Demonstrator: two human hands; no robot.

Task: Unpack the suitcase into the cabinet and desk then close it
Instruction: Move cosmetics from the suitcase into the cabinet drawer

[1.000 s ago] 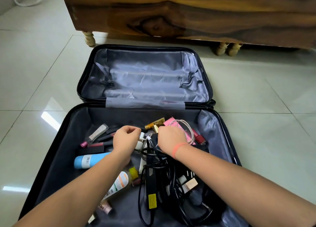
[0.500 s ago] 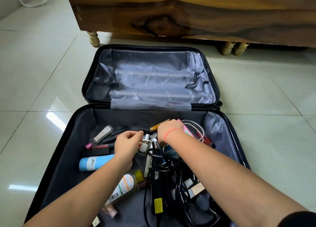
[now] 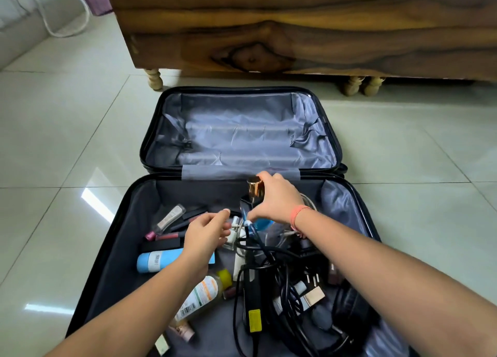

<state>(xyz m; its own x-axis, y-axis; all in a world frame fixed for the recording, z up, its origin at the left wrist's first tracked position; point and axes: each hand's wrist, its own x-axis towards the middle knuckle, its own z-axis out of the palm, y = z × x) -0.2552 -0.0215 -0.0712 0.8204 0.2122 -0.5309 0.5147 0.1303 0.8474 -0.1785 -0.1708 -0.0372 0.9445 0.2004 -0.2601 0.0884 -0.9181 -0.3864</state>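
A black suitcase (image 3: 126,222) lies open on the floor, its far half lined in empty grey fabric (image 3: 242,136). The near half holds several toiletries and a tangle of black cables (image 3: 269,270). My right hand (image 3: 277,200) grips a dark perfume bottle with a gold cap (image 3: 255,188), lifted upright above the clutter. My left hand (image 3: 208,234) hovers over the small items beside it, fingers loosely curled, holding nothing that I can see. A blue tube (image 3: 158,260), a yellow-capped lotion bottle (image 3: 207,292) and several lipsticks (image 3: 169,235) lie to the left.
A dark wooden cabinet (image 3: 295,34) on turned legs (image 3: 154,79) stands just beyond the suitcase. Pale glossy floor tiles (image 3: 59,130) surround it. A white cord (image 3: 67,28) hangs at the far left by a wall. Plugs (image 3: 312,292) and black headphones (image 3: 349,311) sit at the lower right.
My right hand has lifted the gold-capped bottle up out of the clutter. My left hand has opened a little and shifted slightly. The camera has tilted up toward the cabinet.
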